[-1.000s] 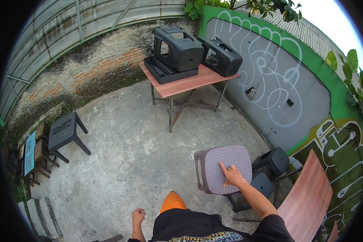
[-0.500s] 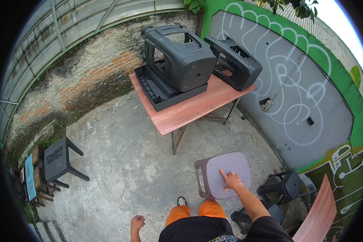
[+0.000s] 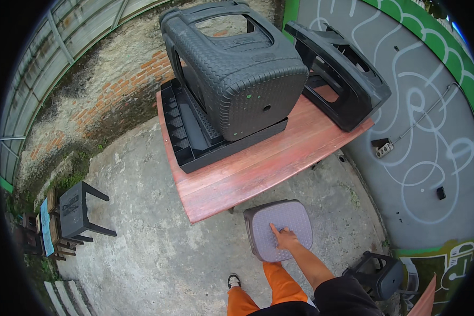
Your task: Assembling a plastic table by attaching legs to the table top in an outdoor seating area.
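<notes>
A mauve plastic stool [image 3: 297, 213] with a dimpled square seat is in front of my right leg. My right hand [image 3: 283, 238] is on the middle of its seat, with one finger stretched out over the surface and the others bent down, their tips hidden. The seat stays in that hand's grip. Beyond it stands a reddish wooden table [image 3: 231, 179]. On the table a large dark grey plastic stool [image 3: 263, 89] lies on its side over a black tray [image 3: 195, 164]. Another black plastic stool [image 3: 347, 79] lies on its side to the right. My left hand is out of view.
A black stool [image 3: 389, 279] stands at the lower right, near a reddish board [image 3: 424, 303]. At the left are a dark square stool [image 3: 75, 210] and wooden furniture with a blue top [image 3: 46, 226]. A grey painted wall [image 3: 405, 131] with a power strip [image 3: 384, 150] bounds the right.
I have moved closer to the table, which looks larger now. The mauve stool has come along with my right hand. My left hand has left the view.
</notes>
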A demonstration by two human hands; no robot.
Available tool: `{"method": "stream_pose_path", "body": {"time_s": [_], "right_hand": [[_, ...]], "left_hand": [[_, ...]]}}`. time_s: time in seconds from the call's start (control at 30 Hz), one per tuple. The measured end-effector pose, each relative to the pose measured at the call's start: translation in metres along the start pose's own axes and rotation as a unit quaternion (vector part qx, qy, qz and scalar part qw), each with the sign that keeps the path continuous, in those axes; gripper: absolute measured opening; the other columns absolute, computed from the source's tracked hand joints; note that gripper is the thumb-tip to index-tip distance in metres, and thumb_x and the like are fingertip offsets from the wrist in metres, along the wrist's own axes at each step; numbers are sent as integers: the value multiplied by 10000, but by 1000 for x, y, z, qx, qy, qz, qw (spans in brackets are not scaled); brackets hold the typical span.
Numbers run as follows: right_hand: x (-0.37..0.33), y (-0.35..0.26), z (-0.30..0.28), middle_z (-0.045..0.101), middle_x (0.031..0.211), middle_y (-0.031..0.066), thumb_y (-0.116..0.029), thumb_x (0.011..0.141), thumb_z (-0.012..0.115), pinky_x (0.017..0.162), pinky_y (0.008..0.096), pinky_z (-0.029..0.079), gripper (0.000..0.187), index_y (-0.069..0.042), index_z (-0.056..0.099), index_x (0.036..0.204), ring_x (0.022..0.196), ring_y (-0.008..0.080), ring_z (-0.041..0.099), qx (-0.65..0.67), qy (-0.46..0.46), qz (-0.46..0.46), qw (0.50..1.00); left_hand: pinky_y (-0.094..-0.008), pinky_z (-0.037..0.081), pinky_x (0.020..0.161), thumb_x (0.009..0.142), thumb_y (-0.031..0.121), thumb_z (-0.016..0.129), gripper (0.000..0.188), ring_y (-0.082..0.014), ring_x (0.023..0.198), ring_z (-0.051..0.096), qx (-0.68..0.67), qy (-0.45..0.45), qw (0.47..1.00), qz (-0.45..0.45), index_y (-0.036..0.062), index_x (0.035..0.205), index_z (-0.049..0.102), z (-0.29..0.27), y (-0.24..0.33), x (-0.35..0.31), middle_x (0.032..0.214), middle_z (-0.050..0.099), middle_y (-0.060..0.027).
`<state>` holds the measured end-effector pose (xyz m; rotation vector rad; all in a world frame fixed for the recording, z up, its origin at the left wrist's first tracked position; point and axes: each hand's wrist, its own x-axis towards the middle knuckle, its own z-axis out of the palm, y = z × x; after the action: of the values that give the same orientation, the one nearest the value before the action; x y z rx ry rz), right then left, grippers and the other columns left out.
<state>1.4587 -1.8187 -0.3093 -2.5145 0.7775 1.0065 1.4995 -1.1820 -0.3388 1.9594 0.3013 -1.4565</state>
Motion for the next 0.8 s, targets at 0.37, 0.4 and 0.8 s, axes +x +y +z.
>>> {"method": "stream_pose_path", "body": {"time_s": [0.37, 0.4, 0.8], "right_hand": [[141, 25, 6, 488, 1306, 233, -148, 808, 608, 980, 454, 405, 972, -251, -76, 1491, 1243, 364, 414, 21, -24, -55, 998], [147, 23, 10, 488, 1306, 233, -148, 808, 608, 980, 454, 405, 972, -251, -76, 1491, 1243, 364, 414, 18, -21, -65, 998], [97, 21, -69, 616, 1140, 172, -233, 835, 609, 924, 379, 464, 461, -68, 550, 1261, 1111, 290, 564, 76, -129, -207, 967]], "left_hand": [[-354, 527, 504, 888, 209, 573, 302, -246, 666, 645, -183, 72, 977, -79, 74, 1157, 574, 105, 98, -102, 890, 655, -124], [-348, 526, 509, 896, 224, 588, 306, -236, 662, 641, -155, 79, 979, -108, 67, 1158, 568, 106, 98, -97, 880, 653, -124], [-308, 516, 538, 895, 221, 541, 284, -172, 646, 623, -102, 70, 992, -1, 64, 1127, 592, 108, 148, -50, 821, 657, -85]]}}
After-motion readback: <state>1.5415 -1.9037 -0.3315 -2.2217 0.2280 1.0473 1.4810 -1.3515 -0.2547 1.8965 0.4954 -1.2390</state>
